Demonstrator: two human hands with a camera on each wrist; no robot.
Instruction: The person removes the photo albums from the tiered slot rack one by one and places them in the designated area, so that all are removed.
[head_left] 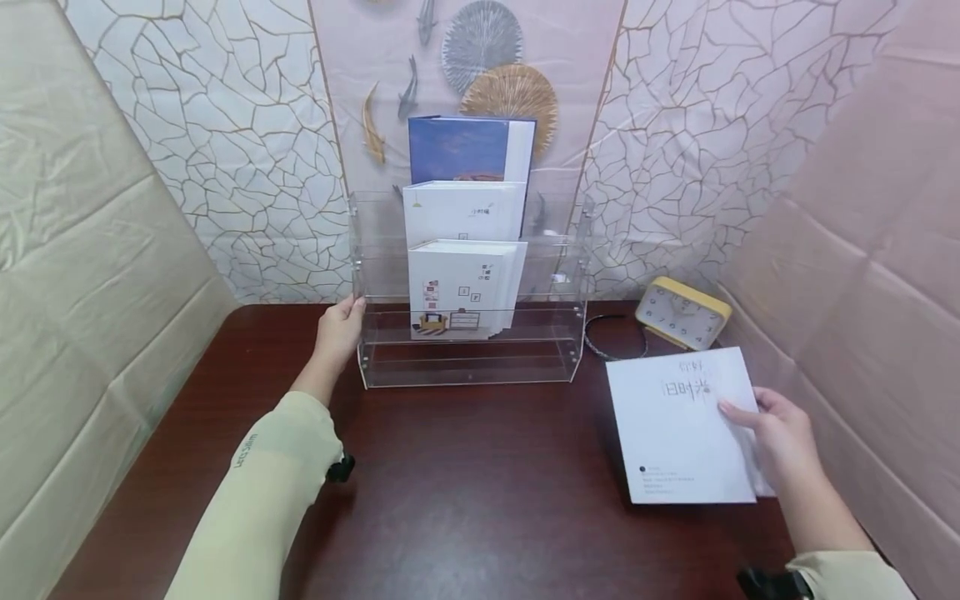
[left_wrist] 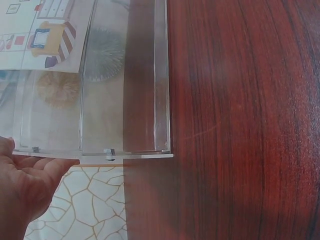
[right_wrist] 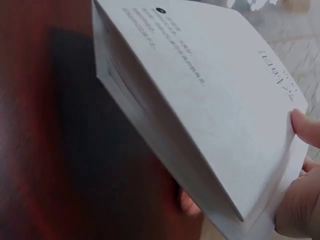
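A clear acrylic book rack (head_left: 470, 373) stands on the table, with several tiers. Its left side panel is held by my left hand (head_left: 339, 337), thumb on one face and fingers along the outer side; the left wrist view shows this hand (left_wrist: 30, 185) at the panel's edge. Off to the right, my right hand (head_left: 783, 437) grips a white hardcover book (head_left: 678, 433) by its right edge, thumb on the cover. In the right wrist view the book (right_wrist: 200, 95) is tilted above the table, its covers slightly apart and fingertips showing underneath.
White illustrated books (head_left: 457, 283) fill the rack's middle, with a blue book (head_left: 465, 148) standing behind them. A yellow-framed clock (head_left: 682, 312) and a dark cord loop (head_left: 617, 354) lie right of the rack. Fabric walls enclose the brown table (head_left: 465, 483).
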